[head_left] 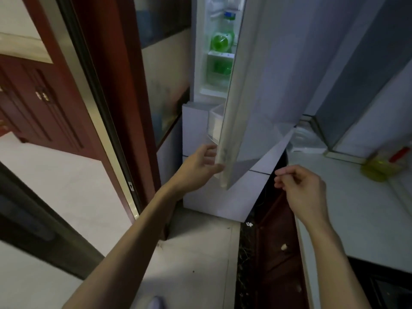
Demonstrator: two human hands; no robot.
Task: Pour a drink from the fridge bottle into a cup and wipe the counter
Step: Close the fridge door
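Green liquid shows through the bottle, which stands upright on a shelf inside the fridge door, cap up, its long axis vertical. It sits well above and beyond the left fingers, up the inner face of the same door; a second green shape shows through the frosted shelf just below it.

The left hand reaches forward on a nearly straight arm and grips the door's near bottom edge: fingers curl behind the edge, thumb on the front side, so the hand is clamped on the door. The door stands ajar, edge toward the camera.

The right hand hangs free to the right of the door, apart from it, wrist bent, fingers loosely curled toward the thumb and holding nothing.

Right of that hand lies the white table, with a blurred yellow item at its far end.
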